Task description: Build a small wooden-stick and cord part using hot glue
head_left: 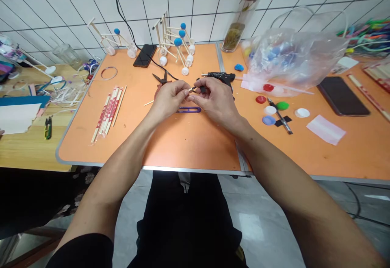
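Both my hands meet above the middle of the orange table (183, 142). My left hand (169, 97) is curled shut around a thin wooden stick (191, 89) whose tip pokes out to the right. My right hand (215, 97) pinches a small dark piece at that tip; what it is I cannot make out. Just behind my right hand lies a black glue gun (222, 77). A purple loop-shaped tool (189, 109) lies on the table under my hands, and dark scissors (162, 79) lie behind my left hand.
A bundle of chopsticks (109, 111) lies left. Stick-and-cap models (176, 44) and a phone (145, 55) sit at the back. Right: a plastic bag of caps (292, 56), loose caps (276, 109), a second phone (343, 96), a bottle (243, 16). Cluttered wooden table (27, 146) far left.
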`<state>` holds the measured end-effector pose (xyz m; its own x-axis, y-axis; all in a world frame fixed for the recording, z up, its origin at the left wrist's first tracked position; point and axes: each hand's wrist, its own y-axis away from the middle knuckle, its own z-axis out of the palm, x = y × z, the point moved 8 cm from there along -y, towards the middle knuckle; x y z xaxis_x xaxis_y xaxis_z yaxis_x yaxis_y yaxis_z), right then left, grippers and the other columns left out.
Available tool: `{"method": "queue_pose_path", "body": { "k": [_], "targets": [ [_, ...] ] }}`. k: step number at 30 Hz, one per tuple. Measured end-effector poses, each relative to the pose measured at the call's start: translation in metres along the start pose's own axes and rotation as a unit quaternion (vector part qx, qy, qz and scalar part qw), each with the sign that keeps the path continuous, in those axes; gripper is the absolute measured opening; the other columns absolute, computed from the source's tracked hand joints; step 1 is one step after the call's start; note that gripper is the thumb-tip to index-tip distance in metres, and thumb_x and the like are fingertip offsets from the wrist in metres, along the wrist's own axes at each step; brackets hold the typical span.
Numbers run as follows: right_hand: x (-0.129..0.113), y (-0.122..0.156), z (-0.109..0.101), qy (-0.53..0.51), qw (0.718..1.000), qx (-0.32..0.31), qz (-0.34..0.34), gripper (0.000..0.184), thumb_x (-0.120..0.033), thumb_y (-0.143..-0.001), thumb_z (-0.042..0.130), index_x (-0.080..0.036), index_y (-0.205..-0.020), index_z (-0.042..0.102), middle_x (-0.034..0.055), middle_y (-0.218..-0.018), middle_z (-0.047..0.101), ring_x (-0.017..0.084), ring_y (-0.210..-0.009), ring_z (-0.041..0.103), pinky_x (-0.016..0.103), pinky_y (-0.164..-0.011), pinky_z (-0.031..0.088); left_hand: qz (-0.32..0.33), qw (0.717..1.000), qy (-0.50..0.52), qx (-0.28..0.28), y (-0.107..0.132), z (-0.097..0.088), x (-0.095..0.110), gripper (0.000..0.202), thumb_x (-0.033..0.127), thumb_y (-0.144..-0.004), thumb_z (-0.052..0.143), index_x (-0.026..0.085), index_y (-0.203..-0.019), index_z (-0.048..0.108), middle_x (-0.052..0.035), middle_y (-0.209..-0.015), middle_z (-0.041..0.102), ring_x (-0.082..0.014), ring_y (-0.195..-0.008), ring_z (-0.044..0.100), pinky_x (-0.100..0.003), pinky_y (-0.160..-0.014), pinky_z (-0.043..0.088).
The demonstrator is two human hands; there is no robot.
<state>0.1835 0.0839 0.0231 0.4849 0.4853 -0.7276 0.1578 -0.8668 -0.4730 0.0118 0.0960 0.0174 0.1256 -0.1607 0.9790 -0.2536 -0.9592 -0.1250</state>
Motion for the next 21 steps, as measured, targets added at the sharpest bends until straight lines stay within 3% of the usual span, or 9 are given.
{"method": "queue_pose_path", "body": {
  "k": [3,6,8,15,21],
  "targets": [
    [0.003,0.0,0.0,-0.037,0.999,0.015,0.003,0.047,-0.066,-0.094,0.093,-0.023,-0.106,0.079,0.0048,-0.098,0.079,0.022,-0.087,0.068,0.039,-0.084,0.055,0.053,0.998,0.018,-0.031,-0.004,0.001,0.003,0.03,0.044,-0.099,0.094,0.019,-0.092,0.079,-0.0024,-0.083,0.077,-0.0153,-0.071,0.067,-0.027,-0.071,0.054],
    [0.001,0.001,-0.002,-0.064,0.997,0.034,0.012,0.044,-0.066,-0.096,0.092,-0.024,-0.103,0.08,0.0033,-0.094,0.078,0.02,-0.083,0.066,0.038,-0.08,0.053,0.067,0.996,0.043,-0.041,-0.006,0.001,0.002,0.052,0.067,-0.091,0.098,0.019,-0.094,0.077,-0.004,-0.088,0.081,-0.0147,-0.071,0.072,-0.027,-0.071,0.06],
    [0.0,0.002,-0.003,-0.081,0.996,0.041,0.019,0.042,-0.064,-0.097,0.092,-0.024,-0.101,0.08,0.0027,-0.094,0.078,0.019,-0.081,0.065,0.037,-0.077,0.052,0.07,0.995,0.058,-0.048,-0.006,0.001,0.002,0.06,0.074,-0.085,0.099,0.019,-0.094,0.077,-0.005,-0.091,0.083,-0.015,-0.073,0.075,-0.027,-0.072,0.062],
    [-0.005,0.003,-0.008,-0.118,0.99,0.073,0.009,0.045,-0.068,-0.096,0.091,-0.024,-0.101,0.08,0.0026,-0.095,0.078,0.017,-0.079,0.065,0.035,-0.074,0.055,0.076,0.993,0.073,-0.049,-0.004,0.005,0.0,0.06,0.073,-0.084,0.101,0.02,-0.099,0.079,-0.0048,-0.094,0.084,-0.018,-0.085,0.083,-0.029,-0.08,0.064],
    [-0.008,0.005,-0.008,-0.133,0.988,0.084,0.004,0.039,-0.062,-0.098,0.091,-0.024,-0.1,0.08,0.0029,-0.096,0.079,0.018,-0.08,0.067,0.035,-0.074,0.057,0.082,0.991,0.095,-0.038,-0.002,0.009,0.004,0.063,0.074,-0.075,0.106,0.02,-0.093,0.079,-0.0022,-0.088,0.082,-0.0174,-0.084,0.081,-0.03,-0.083,0.065]
  ]
}}
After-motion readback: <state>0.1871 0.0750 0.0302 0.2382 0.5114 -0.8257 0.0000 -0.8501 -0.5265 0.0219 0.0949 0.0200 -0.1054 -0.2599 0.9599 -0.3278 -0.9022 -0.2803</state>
